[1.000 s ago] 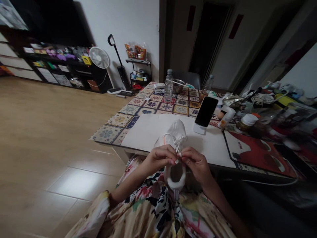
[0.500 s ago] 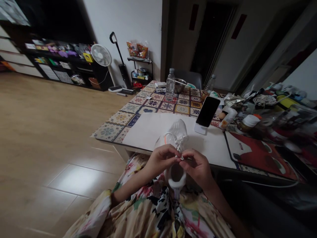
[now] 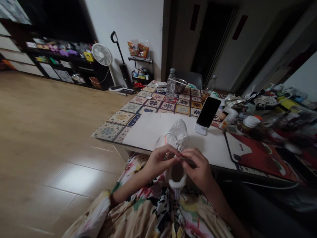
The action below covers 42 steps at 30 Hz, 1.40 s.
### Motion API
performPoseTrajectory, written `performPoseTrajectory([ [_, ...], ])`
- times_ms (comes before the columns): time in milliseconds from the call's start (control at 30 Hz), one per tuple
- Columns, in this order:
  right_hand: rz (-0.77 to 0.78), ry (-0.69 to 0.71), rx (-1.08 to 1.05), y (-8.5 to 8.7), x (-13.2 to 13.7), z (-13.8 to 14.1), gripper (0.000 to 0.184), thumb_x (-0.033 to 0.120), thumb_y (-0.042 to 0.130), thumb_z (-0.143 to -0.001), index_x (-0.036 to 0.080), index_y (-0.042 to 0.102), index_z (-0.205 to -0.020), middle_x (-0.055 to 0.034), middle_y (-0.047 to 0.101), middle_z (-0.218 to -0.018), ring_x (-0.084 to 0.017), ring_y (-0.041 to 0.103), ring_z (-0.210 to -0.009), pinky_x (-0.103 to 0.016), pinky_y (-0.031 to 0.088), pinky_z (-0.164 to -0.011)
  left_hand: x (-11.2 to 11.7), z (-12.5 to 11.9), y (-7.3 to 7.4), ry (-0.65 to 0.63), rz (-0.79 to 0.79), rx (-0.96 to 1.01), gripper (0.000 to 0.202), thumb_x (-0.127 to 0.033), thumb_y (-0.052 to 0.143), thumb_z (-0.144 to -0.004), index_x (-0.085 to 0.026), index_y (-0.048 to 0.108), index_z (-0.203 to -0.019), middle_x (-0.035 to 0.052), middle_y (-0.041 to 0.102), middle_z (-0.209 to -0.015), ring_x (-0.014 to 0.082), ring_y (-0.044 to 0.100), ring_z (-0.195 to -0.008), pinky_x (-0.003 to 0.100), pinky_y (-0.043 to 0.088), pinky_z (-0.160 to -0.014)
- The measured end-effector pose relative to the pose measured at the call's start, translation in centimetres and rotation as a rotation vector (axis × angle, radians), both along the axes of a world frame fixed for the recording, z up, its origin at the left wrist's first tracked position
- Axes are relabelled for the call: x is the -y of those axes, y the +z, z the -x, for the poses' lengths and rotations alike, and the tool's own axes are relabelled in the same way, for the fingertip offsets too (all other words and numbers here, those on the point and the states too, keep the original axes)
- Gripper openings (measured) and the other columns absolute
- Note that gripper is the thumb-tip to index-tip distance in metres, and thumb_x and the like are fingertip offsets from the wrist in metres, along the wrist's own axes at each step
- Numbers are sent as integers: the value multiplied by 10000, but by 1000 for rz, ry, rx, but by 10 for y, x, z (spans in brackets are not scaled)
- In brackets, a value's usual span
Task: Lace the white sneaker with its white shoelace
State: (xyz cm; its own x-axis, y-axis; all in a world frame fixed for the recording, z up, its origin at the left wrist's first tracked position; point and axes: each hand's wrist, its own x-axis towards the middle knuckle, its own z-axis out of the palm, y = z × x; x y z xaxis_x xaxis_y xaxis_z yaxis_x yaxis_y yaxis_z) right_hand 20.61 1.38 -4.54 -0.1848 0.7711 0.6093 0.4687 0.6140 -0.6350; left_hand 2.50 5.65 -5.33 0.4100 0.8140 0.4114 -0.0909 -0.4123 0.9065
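A white lace-up shoe (image 3: 179, 129) rests with its toe on the white sheet (image 3: 143, 129) and its heel towards my lap. Over its opening, my left hand (image 3: 163, 158) is closed in a pinch on the shoelace. Facing it, my right hand (image 3: 196, 165) also pinches the shoelace, and the fingertips of both hands meet. The lace between the fingers is mostly hidden. Further up, crossed white laces (image 3: 180, 142) show on the shoe. A pale shape with an orange edge, perhaps a second shoe, lies against its left side, partly covered.
A phone (image 3: 208, 111) leans on a white stand right of the shoe. A red tablet case (image 3: 262, 155) lies at the right. Further back are a plastic bottle (image 3: 170, 85), a metal bowl (image 3: 180, 86) and a pill-type jar (image 3: 250, 123) amid clutter. Patterned cloth covers the table (image 3: 111, 130).
Both hands stay over the shoe. My right fingers have shifted slightly and drawn closer against the left fingertips, so the white bit of lace between them is now hidden.
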Motion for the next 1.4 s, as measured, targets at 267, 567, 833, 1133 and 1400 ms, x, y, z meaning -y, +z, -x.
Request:
performPoseTrajectory([
  [267,262,134,-208,-8,-3,0,111,288,560,-931,221,641,-896,-49,598,-974,-192,600,-953,-318,510,-834,-2,1,5,-7,-3,-37,328,-462,688,-829,-138,732,-800,71,709,-773,165,628,-733,258,474,-696],
  [567,-190,50,96,-7,-5,2,253,83,538,-862,243,538,-1057,-40,622,-948,-209,589,-911,-367,478,-822,5,-4,14,-58,374,79,395,-495,783,-700,-119,689,-776,-1,632,-657,106,530,-615,207,409,-591],
  [833,-478,-20,367,-6,-1,-3,309,61,523,-919,240,591,-1162,-53,678,-936,-200,614,-909,-369,461,-823,2,-5,12,-136,480,141,398,-470,840,-627,-115,698,-737,-5,643,-645,91,525,-597,201,406,-587],
  [1133,-285,203,266,6,5,-3,132,125,554,-936,234,624,-912,-4,708,-865,-204,574,-950,-406,379,-901,-28,3,-3,101,-39,-41,207,-321,700,-794,-145,688,-686,49,673,-709,162,601,-704,264,460,-682],
  [1400,-194,309,237,9,1,-6,157,200,525,-982,223,608,-850,4,699,-824,-184,581,-883,-396,345,-899,-36,0,-8,223,-214,-115,162,-165,598,-840,-167,681,-700,40,648,-744,161,611,-740,270,486,-730],
])
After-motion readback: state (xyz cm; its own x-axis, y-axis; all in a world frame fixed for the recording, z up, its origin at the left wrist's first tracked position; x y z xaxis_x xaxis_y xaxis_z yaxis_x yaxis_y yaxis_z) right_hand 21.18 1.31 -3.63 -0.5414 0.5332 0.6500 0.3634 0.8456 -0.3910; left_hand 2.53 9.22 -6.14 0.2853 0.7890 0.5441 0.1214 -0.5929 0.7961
